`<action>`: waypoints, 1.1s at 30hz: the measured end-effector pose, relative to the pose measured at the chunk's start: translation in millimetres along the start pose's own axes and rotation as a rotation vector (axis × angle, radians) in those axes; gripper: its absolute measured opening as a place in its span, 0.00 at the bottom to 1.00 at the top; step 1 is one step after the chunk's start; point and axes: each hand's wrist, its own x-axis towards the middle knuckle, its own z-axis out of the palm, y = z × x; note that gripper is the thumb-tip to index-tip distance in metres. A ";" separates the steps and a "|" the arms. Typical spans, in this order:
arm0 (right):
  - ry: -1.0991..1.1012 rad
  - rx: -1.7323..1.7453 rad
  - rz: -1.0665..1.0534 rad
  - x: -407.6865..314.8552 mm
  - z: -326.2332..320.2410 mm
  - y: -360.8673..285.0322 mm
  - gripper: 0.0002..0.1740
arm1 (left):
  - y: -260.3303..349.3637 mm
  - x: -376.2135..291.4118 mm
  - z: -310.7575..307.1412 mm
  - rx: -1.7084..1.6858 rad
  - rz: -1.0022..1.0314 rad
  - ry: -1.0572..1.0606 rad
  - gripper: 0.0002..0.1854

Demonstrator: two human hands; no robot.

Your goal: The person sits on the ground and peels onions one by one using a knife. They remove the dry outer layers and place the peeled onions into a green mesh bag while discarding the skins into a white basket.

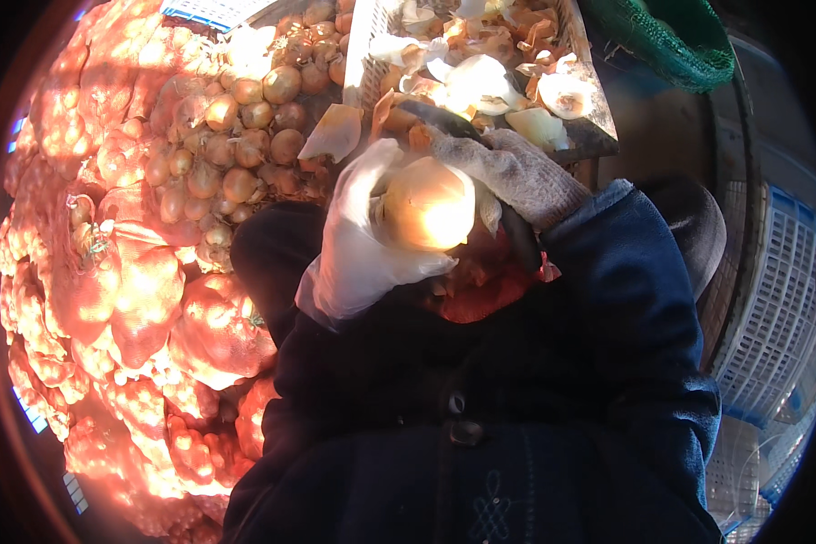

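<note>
My left hand (364, 231), in a thin white glove, cups a large yellow onion (430, 204) from the left and below. Sun glares on the onion's lower right side. My right hand (510, 170), in a grey knit glove, bends over the onion's upper right. It grips a dark, knife-like tool (442, 119), which shows above the fingers and again below the palm; the hand hides its middle. A loose piece of dry skin hangs beneath the right hand. Just beyond both hands is a plastic crate (365, 68) heaped with onion skins (476, 41) and pale peeled pieces.
Loose unpeeled onions (245, 136) pile up at the front left. Red mesh sacks of onions (143, 299) fill the left side. A green mesh bag (687, 54) is at the upper right. White and blue plastic crates (775, 299) stand on the right. Red mesh (479, 296) lies at my lap.
</note>
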 end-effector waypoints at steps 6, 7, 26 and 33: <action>-0.007 0.279 0.015 0.8 4.2 -3.3 0.40 | -2.6 -3.4 7.0 -0.861 -0.349 -0.052 0.37; -0.003 0.268 0.022 1.4 7.1 -1.8 0.41 | -1.2 -6.6 5.2 -0.981 -0.422 -0.111 0.29; 0.446 -0.023 0.120 18.3 20.7 -4.8 0.15 | -26.7 13.2 26.5 0.375 -0.015 0.359 0.38; 0.484 -0.992 -0.140 -11.2 24.2 21.1 0.14 | -40.1 13.5 18.7 0.063 -0.187 0.378 0.31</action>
